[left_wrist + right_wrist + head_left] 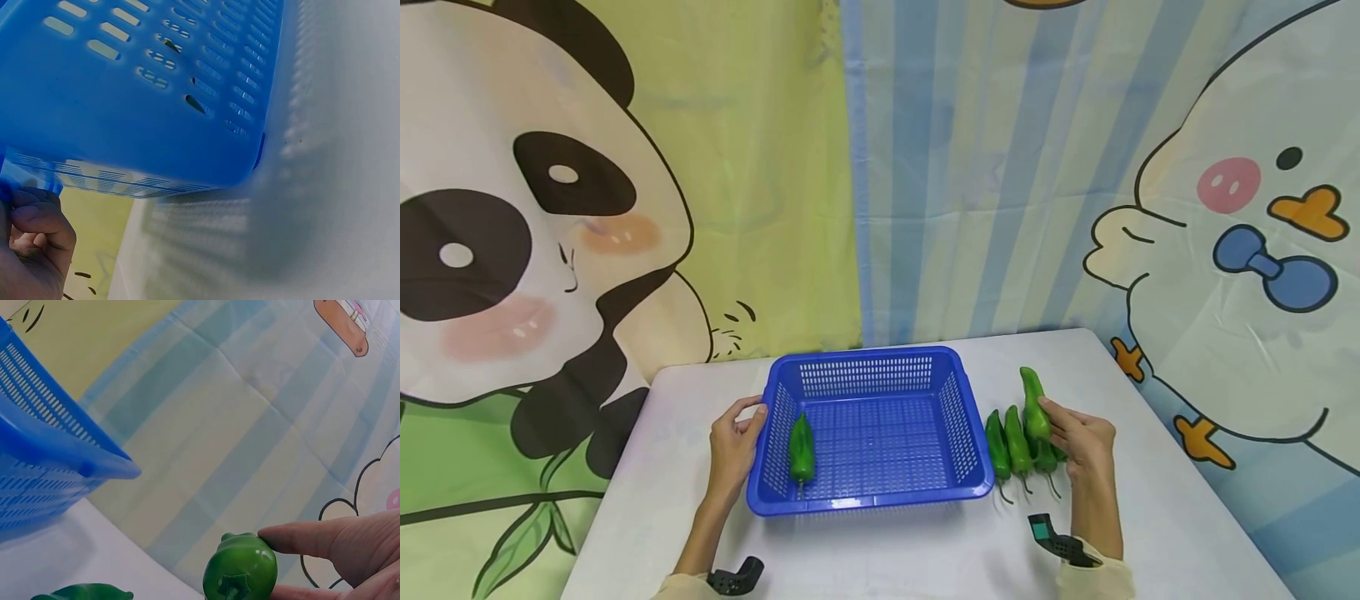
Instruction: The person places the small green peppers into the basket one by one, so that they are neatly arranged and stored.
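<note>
A blue plastic basket (pixel 872 502) with slotted walls stands mid-table, one green pepper (pixel 802 450) lying inside at its left. My left hand (pixel 733 446) grips the basket's left rim; in the left wrist view, the curled fingers (pixel 44 219) show at the rim beside the blue wall (pixel 112 119). Right of the basket, my right hand (pixel 1086 437) pinches a green pepper (pixel 1036 417) between thumb and fingers, over other peppers (pixel 1017 446) lying in a row. From the right wrist, the held pepper (pixel 240 569) shows its stem end toward the camera.
The white table (pixel 880 558) reaches back to a hanging cloth printed with a panda (pixel 550 275) and a white bird (pixel 1240 350). Each wrist wears a dark strapped device, one on the left (pixel 737 577) and one on the right (pixel 1063 546).
</note>
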The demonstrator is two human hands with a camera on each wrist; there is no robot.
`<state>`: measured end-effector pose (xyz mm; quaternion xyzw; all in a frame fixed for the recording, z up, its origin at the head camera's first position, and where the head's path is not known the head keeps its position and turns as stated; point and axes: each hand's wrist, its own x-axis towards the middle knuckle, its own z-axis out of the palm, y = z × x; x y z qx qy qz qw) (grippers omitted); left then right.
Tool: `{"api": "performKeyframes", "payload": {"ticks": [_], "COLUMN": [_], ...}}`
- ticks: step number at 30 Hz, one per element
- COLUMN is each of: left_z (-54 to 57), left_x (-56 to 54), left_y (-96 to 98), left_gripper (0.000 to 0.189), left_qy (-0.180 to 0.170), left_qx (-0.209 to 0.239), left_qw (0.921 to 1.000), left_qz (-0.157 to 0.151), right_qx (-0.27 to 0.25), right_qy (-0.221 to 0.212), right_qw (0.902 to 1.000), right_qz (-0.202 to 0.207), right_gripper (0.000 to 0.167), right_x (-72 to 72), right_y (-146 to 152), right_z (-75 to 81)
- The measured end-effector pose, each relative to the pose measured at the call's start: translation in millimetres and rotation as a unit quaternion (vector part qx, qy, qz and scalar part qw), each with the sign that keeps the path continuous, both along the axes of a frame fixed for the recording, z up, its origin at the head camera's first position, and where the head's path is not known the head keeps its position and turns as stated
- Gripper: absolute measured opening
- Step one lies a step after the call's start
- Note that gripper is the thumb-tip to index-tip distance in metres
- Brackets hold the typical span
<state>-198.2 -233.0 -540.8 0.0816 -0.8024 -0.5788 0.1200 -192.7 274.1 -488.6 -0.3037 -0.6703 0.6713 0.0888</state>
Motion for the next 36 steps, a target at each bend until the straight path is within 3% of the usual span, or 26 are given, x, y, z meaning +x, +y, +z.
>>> {"api": "performKeyframes", "payload": {"ticks": [36], "left_z": [0.3], "left_x": [0.5], "left_y": [-0.6], "left_gripper": [0.039], "left_qy": [0.001], "left_qx": [-0.001], "left_qw": [1.0000], "left_qz": [-0.003], "right_qx": [-0.025], "right_qy": [0.015], "right_qw": [0.9981], "right_qz": [0.055], "right_gripper": [0.073], "right_x": [-3.3], "right_y": [-35.1], "right_z": [21.1]}}
